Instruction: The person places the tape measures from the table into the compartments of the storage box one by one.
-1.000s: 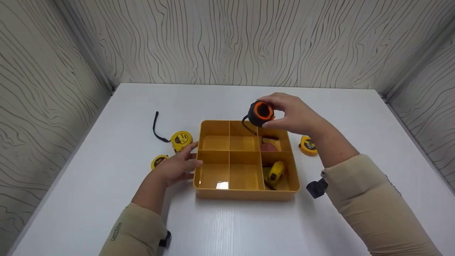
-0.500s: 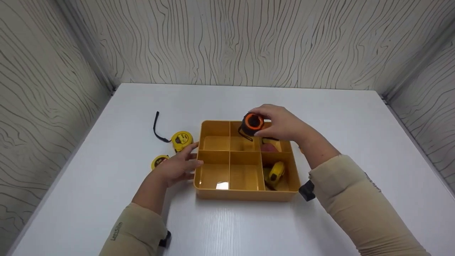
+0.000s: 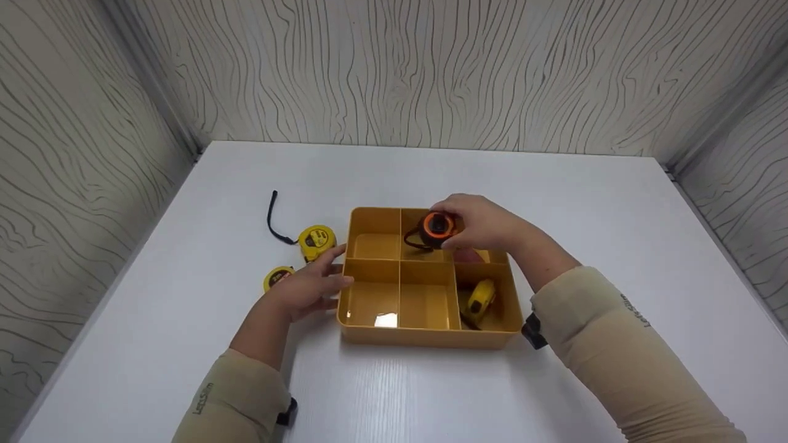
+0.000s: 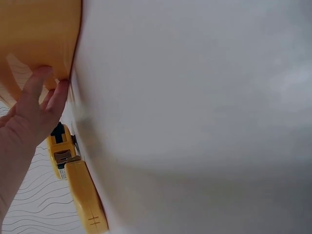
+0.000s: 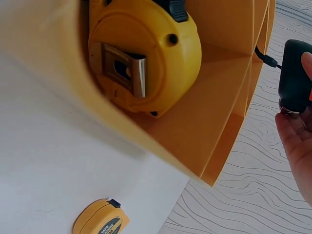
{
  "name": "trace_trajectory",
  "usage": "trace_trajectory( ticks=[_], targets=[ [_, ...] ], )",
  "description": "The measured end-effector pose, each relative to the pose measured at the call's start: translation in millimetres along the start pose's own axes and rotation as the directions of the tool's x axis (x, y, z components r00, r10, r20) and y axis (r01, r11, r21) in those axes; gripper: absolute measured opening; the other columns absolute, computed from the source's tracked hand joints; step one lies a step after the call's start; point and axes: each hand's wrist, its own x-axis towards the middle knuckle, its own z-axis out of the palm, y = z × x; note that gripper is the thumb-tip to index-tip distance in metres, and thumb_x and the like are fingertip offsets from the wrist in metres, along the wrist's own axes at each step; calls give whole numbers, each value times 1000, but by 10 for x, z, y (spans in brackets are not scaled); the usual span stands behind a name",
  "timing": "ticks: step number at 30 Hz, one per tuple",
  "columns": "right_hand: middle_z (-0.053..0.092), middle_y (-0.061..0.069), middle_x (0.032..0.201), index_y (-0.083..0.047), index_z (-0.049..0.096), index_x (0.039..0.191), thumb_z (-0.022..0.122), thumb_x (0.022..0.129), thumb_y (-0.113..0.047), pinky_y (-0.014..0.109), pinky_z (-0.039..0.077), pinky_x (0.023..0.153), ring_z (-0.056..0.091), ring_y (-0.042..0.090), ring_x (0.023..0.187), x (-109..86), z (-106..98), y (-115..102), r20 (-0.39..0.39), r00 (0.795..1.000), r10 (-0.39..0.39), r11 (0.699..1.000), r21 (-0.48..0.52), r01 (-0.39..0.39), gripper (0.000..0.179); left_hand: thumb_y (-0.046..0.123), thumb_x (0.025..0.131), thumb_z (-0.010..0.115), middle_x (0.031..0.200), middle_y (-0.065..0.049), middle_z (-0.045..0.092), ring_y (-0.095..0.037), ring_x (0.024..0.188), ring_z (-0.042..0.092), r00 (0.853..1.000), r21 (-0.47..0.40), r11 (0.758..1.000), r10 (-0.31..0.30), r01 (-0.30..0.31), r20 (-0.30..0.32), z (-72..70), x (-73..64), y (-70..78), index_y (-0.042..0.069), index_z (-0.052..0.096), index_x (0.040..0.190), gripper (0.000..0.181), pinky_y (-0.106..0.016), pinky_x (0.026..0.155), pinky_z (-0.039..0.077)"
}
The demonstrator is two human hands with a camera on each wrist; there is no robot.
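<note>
A yellow-orange box (image 3: 425,338) with several compartments stands mid-table. My left hand (image 3: 308,289) rests its fingertips against the box's left outer wall, as the left wrist view also shows. My right hand (image 3: 486,223) grips a black tape measure (image 3: 438,226) with an orange ring, over the back middle compartment. Its wrist strap (image 3: 414,240) dangles to the left. In the front right compartment lies a yellow tape measure (image 3: 480,298), its metal clip visible in the right wrist view. A reddish thing (image 3: 469,255) shows in the back right compartment, partly hidden behind my right hand.
Left of the box lie two yellow tape measures, one (image 3: 317,242) with a black strap (image 3: 271,215), the other (image 3: 277,278) partly covered by my left hand. Another yellow tape measure (image 5: 102,219) lies on the table right of the box. Patterned panels (image 3: 394,74) enclose the table.
My right hand has moved left and down with the black tape measure, from above the box's back edge into the back middle compartment's area. The left hand has stayed on the box wall.
</note>
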Motion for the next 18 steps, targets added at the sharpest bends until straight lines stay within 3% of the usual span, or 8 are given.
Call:
trace_trajectory(
  ticks=[18],
  targets=[
    [57,2,102,-12,60,114,77,69,-15,37,47,86,53,20,93,70,89,13,59,989,137,990,-22,-136,48,27,81,69,139,-4,35,-23,117,48,1000,-9,1000,-8,8,8,3,-20,31,44,27,139,73,-39,88,48]
  ],
)
